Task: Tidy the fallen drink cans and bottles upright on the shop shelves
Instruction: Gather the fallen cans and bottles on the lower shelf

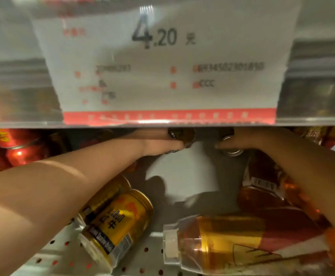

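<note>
Step in hand, by judgement: standing cans upright at the rear of the white perforated metal shelf [138, 253]. Reaching deep under the large white price tag [162, 62] with both arms.

Gripping a small dark-gold metal can [183, 136] in the left hand [158, 143], thumb on top and fingers curled beneath. Looks tilted, not yet on its base, though half hidden by the tag strip. Cannot tell the grip of the right hand [244, 140]: lying over a silver-rimmed can top [232, 152], touching or closing round it, too dim to say.

Left to tidy, all much nearer the camera than either hand:
- two gold cylindrical drink cans [120, 222], on their sides, touching each other, just under the left forearm
- a clear plastic bottle of amber drink with a white cap [222, 240], flat at the shelf front, cap pointing left
- a second amber bottle [262, 184], down behind it, beneath the right forearm
- red cans [15, 150] at far left, seemingly toppled too

Next move, judged: setting the held can on its base at the back, letting go, then drawing back to the gold pair. Calls for keeping forearms lifted off the lying bottles, which are likely to roll.
</note>
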